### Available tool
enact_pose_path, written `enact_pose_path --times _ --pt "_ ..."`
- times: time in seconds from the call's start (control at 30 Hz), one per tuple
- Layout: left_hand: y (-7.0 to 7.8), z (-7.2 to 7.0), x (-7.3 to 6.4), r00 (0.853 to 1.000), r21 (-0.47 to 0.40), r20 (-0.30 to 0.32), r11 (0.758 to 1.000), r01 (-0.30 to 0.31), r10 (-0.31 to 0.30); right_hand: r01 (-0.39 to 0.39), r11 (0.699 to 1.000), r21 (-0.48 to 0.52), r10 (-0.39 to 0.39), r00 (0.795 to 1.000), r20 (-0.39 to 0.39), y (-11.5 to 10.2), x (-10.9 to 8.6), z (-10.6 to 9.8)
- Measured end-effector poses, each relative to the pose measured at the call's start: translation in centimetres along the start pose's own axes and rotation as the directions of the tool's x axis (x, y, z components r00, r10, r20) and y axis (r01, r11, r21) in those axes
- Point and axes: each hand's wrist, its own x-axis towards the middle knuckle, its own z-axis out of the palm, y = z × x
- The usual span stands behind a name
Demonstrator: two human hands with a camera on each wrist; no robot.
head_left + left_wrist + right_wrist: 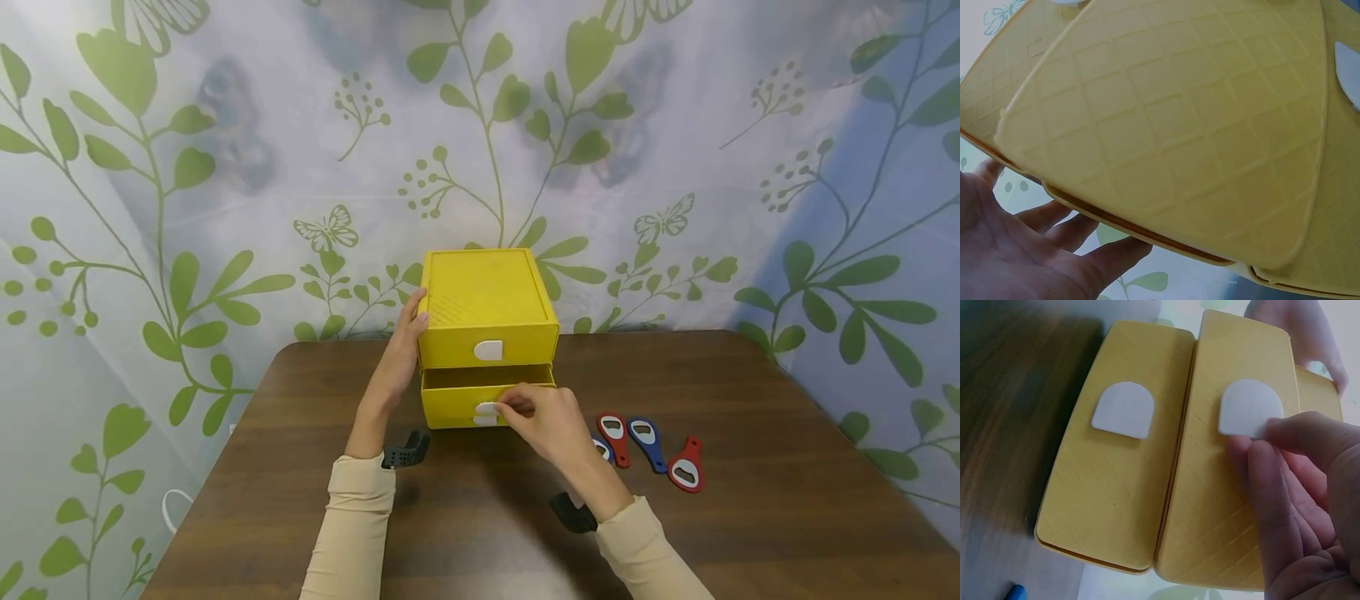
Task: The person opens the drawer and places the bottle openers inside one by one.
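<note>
A yellow drawer box (487, 287) with white tab handles stands on the table. Its middle drawer (450, 407) juts out past the top drawer front (450, 347), showing a dark gap above it. My right hand (551, 421) pinches the white handle (1250, 406) of the jutting drawer between thumb and fingers. A lower drawer front (1116, 481) with its own white handle (1124, 409) sits below. My left hand (401, 354) rests along the box's left side, thumb near the top edge; in the left wrist view its fingers (1116, 256) reach out beside the box wall.
Right of the box lie several bottle openers, among them a blue one (647, 442) and a red one (686, 467). The brown wooden table (750, 533) reaches back to a leaf-patterned curtain (300, 167). Dark bands circle both wrists.
</note>
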Motion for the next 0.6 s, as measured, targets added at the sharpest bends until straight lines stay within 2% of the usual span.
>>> enact_pose_path --times 0.3,0.6 --pt "-0.3 -0.2 0.1 1.0 -0.003 -0.01 1.0 0.003 -0.003 0.027 0.999 0.018 -0.027 1.0 -0.004 -0.2 -1.1 0.0" --pt "-0.3 -0.1 0.1 1.0 -0.014 -0.003 1.0 -0.003 0.003 0.065 0.998 0.022 -0.065 0.997 0.032 -0.7 -2.3 -0.6"
